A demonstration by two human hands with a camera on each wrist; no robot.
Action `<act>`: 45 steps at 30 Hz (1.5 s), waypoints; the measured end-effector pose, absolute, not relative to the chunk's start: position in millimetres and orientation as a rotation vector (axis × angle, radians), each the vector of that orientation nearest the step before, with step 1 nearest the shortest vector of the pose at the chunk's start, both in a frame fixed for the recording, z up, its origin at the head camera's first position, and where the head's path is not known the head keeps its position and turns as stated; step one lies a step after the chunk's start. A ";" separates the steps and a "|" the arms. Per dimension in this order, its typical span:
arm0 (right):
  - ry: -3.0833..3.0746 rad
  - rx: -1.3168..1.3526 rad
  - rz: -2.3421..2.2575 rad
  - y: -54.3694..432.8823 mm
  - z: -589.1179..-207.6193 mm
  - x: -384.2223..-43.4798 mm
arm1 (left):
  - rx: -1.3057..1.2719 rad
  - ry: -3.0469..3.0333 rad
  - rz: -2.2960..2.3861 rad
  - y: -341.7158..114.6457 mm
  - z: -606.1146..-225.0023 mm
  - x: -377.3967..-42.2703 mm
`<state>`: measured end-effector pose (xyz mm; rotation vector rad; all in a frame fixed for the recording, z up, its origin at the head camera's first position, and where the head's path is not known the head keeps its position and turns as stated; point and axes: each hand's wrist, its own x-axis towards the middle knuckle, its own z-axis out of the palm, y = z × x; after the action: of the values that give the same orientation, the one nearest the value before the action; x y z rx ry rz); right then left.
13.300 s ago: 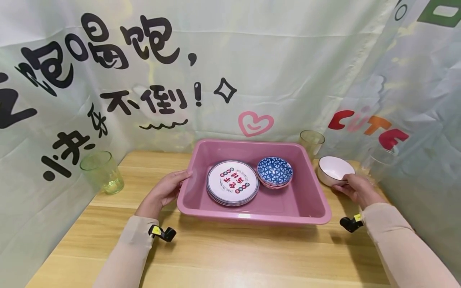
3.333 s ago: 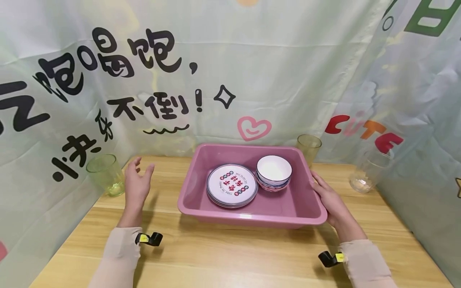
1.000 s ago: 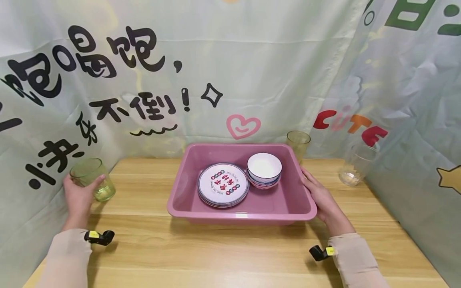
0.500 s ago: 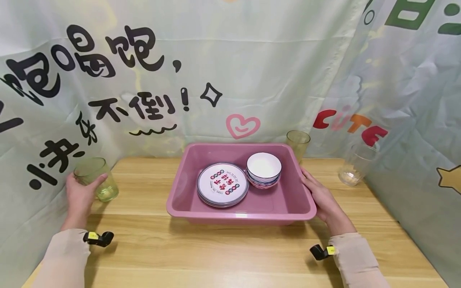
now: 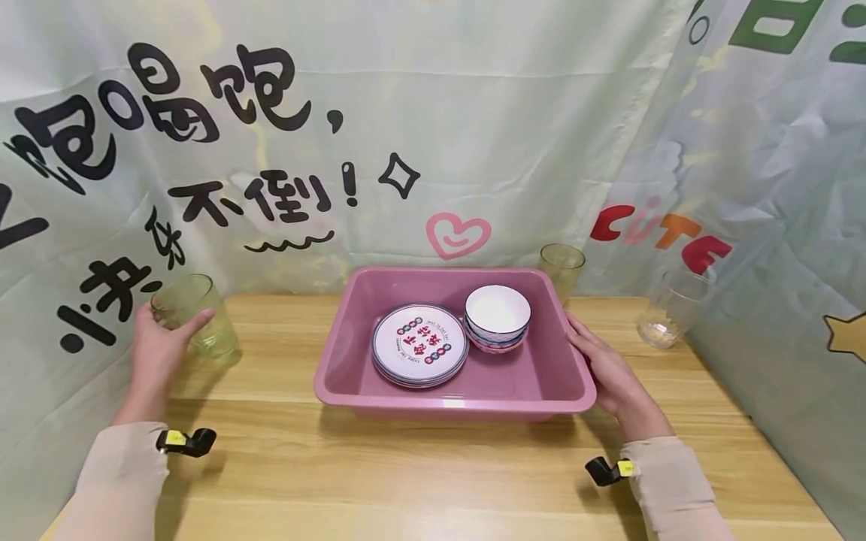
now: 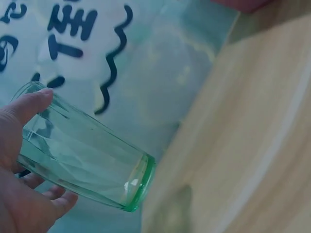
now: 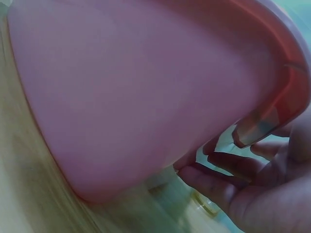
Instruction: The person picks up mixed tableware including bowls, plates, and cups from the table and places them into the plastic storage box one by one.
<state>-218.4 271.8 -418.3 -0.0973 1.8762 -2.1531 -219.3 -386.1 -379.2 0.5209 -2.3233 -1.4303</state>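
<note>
My left hand (image 5: 158,342) grips a green drinking glass (image 5: 218,330) at the table's left side. In the left wrist view the thumb and fingers go round the glass (image 6: 87,145) near its rim, and its base hangs tilted just off the wood. My right hand (image 5: 616,376) holds the right rim of a pink plastic basin (image 5: 453,406); the right wrist view has the fingers beneath the rim, against the outer wall. Inside the basin lie a stack of white plates (image 5: 419,342) with red lettering and a stack of bowls (image 5: 497,309), a white one on top.
A yellowish glass (image 5: 563,263) stands behind the basin's right back corner, partly hidden by it. Farther right, a clear glass (image 5: 666,315) is near the side cloth. Printed cloth (image 5: 514,150) hangs along the back and both sides of the wooden table (image 5: 433,481).
The white bowl went from the right of the basin onto the bowl stack. The left hand left the basin, took hold of the green glass and raised it slightly. Right hand now at the basin.
</note>
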 end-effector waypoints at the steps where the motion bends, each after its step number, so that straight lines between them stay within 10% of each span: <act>1: 1.868 -0.115 -2.150 272.5 -417.6 -218.1 | 0.508 -2.328 -1.428 -382.9 -375.6 -219.1; 45: 1.994 -0.224 -2.073 284.8 -405.5 -212.3 | -0.227 -2.189 -1.989 -231.4 -273.6 -230.8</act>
<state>-212.3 284.8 -405.5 -0.2240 1.9944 -2.0730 -230.8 -231.4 -273.6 -0.2270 -2.1885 -1.9885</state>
